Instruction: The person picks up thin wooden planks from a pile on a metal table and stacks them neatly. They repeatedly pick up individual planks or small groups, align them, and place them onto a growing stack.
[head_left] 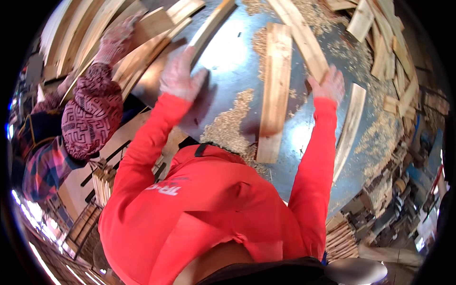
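My left hand (180,80), in a pale glove, has its fingers stretched along the near end of a narrow wooden strip (212,24), the thumb spread apart from it. A long light-coloured board (300,35) slants in from the far edge. Its near end lies between the thumb and fingers of my gloved right hand (328,86). Between my arms a wider plank (274,90) rests flat on the metal tabletop (223,52). Just right of my right forearm lies a thin curved-looking strip (350,126).
At the left a co-worker's gloved hand (118,38) touches a short board (153,27) beside stacked planks (78,35). Wood shavings (232,121) cover parts of the tabletop. A heap of offcuts (387,52) lies at the far right.
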{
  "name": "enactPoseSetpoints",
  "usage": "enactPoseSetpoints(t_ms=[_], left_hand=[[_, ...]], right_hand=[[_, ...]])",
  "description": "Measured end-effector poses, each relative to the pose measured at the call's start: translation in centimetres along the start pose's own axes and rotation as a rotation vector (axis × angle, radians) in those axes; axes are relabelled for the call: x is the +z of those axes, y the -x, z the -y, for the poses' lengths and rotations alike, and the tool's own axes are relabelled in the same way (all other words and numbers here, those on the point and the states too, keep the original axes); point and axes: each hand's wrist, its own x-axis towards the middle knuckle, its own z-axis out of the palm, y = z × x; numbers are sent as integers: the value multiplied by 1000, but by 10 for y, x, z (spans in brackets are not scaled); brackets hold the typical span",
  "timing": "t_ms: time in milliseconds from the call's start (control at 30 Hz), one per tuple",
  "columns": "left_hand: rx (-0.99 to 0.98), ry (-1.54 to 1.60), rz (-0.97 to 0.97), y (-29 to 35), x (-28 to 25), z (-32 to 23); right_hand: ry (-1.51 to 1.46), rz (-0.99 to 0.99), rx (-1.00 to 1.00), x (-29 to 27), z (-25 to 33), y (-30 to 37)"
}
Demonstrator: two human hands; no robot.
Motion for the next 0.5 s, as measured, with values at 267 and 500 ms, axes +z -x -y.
enactPoseSetpoints(t_ms=[267, 500], left_hand=[[-312, -48, 944, 28, 126, -187], [-607, 615, 635, 19, 140, -182]], right_hand=[[-85, 539, 88, 5, 4, -34], [-1878, 1108, 528, 11, -54, 26]])
